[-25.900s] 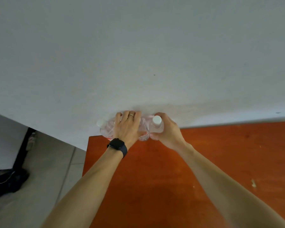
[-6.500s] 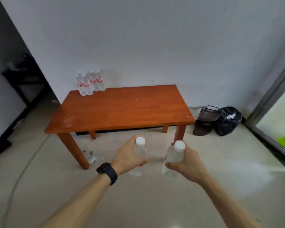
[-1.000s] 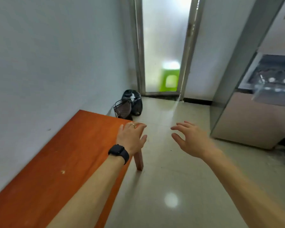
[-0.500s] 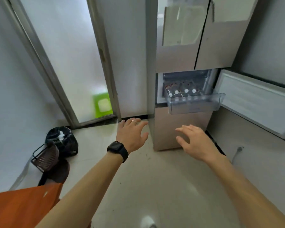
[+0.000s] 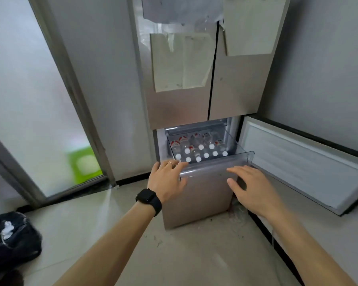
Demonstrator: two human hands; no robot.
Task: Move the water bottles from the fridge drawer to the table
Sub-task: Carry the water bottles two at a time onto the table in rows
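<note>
- Water bottles (image 5: 198,153): nine white caps can be counted, six in the front row and three behind. More red-labelled bottles farther back overlap too much to count. All lie inside the drawer, centre of the frame.
- One clear plastic drawer (image 5: 244,155) is pulled out of the fridge (image 5: 232,96), its front rim facing the camera.
- Two hands, both empty with fingers spread and relaxed. The left hand (image 5: 167,180) has its fingertips at the drawer's front left corner, though contact cannot be told. The right hand (image 5: 250,188) hovers below the front rim, right of centre.
- One black watch (image 5: 148,199) and one ring (image 5: 170,163) are on the left arm and hand.
- Half a second ago the fridge sat smaller and higher in the frame, with the hands well short of it; now the drawer lies just past the fingertips. The orange table corner at lower left has left the frame. Some seconds back each hand held a bottle.
- The lower fridge door (image 5: 298,162) swings open at right, fencing that side. A sliding door frame (image 5: 70,96) stands at left.
- Bare floor (image 5: 184,254) fills the lower centre, and one black bag (image 5: 10,238) sits at lower left.
- Three paper sheets (image 5: 180,62) hang on the upper doors.
</note>
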